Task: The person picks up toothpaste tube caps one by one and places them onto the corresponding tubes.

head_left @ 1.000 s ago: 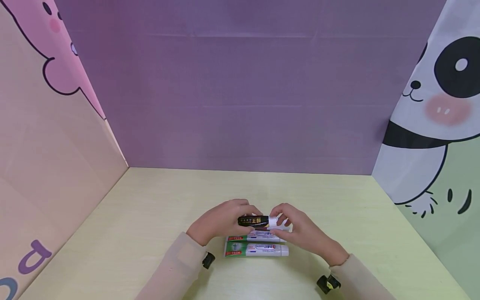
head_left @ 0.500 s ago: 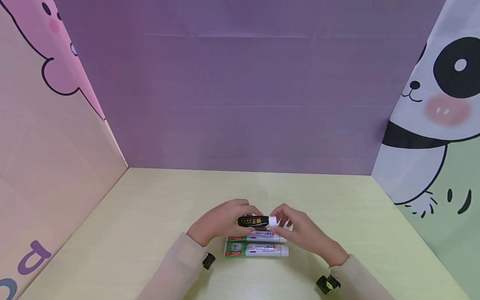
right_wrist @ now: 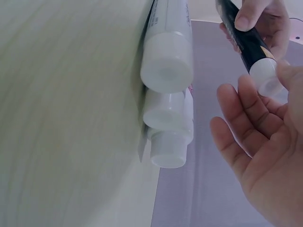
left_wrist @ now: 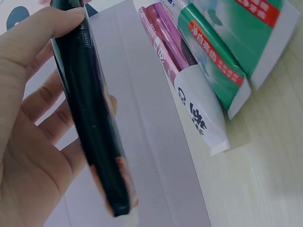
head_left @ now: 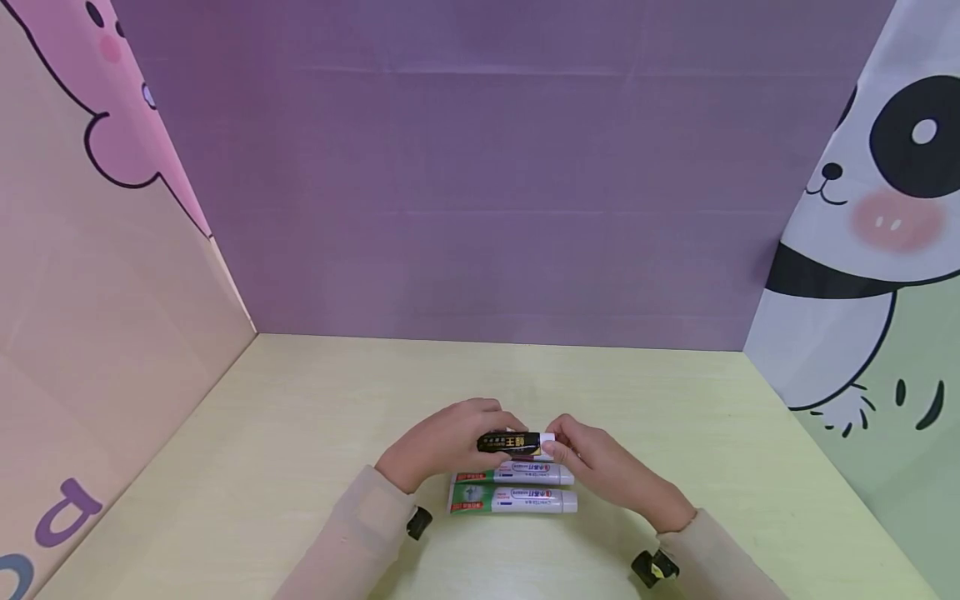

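Note:
A black toothpaste tube (head_left: 510, 443) with gold lettering and a white cap is held above the table. My left hand (head_left: 446, 442) grips its body between thumb and fingers; the left wrist view shows the black tube (left_wrist: 94, 113) slanting down past the palm. At the white cap (right_wrist: 266, 75), my right hand (head_left: 611, 467) pinches with thumb and index finger while its other fingers stay loosely spread. Below lie two green-and-white toothpaste tubes (head_left: 532, 500), side by side. Beyond them is a pink-and-white tube (left_wrist: 201, 106), mostly hidden by the hands in the head view.
The pale wood-look table (head_left: 300, 467) reaches a purple back panel (head_left: 495, 183). A pink printed panel (head_left: 112, 333) stands on the left and a panda-printed panel (head_left: 840, 333) on the right. A small black device (head_left: 655, 568) sits at the right wrist.
My right hand's thumb and index finger have come together on the white cap, where they were apart before. The left hand and the lying tubes have hardly moved.

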### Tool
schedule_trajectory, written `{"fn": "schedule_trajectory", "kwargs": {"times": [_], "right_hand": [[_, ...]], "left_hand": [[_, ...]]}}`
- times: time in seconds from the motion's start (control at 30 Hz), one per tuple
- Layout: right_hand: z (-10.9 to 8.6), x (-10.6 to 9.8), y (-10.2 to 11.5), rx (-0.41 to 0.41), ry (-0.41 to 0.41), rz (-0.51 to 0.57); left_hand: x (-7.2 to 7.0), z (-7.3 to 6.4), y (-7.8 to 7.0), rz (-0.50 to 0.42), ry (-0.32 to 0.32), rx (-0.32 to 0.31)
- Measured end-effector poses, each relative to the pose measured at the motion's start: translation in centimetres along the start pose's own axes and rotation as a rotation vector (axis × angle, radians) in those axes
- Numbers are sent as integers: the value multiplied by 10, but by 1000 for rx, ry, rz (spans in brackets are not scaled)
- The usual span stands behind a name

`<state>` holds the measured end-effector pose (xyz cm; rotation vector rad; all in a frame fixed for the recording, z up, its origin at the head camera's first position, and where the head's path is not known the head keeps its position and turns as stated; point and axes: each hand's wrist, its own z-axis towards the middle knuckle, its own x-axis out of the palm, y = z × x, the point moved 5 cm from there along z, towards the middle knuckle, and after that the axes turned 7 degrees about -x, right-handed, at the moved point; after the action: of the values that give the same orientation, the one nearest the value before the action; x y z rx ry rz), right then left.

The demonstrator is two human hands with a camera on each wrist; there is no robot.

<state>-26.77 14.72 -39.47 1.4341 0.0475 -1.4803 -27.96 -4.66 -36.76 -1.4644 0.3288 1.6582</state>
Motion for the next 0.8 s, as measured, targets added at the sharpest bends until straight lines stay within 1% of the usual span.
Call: {"fn": "schedule_trajectory", "kwargs": {"times": [0.07, 0.13, 0.27, 0.37, 0.53, 0.7, 0.8], "right_hand": [[0, 0, -1, 4, -14, -7], [-1, 0, -1, 3, -44, 5], [-2, -1, -3, -12, -110, 69], [-2, 0, -5, -31, -111, 114], [-2, 1, -4, -67, -104, 154], [-2, -1, 0, -136, -138, 171], [-3, -2, 0, -155, -152, 175]], "left_hand": [[0, 0, 0, 5, -4, 2], [-1, 0, 0, 0, -10, -2], [-2, 0, 2, -14, -22, -10], [-2, 0, 2, -19, -26, 1], [-2, 1, 1, -38, -24, 8], [-4, 1, 2, -81, -15, -12], [-5, -1, 5, -96, -7, -33]]}}
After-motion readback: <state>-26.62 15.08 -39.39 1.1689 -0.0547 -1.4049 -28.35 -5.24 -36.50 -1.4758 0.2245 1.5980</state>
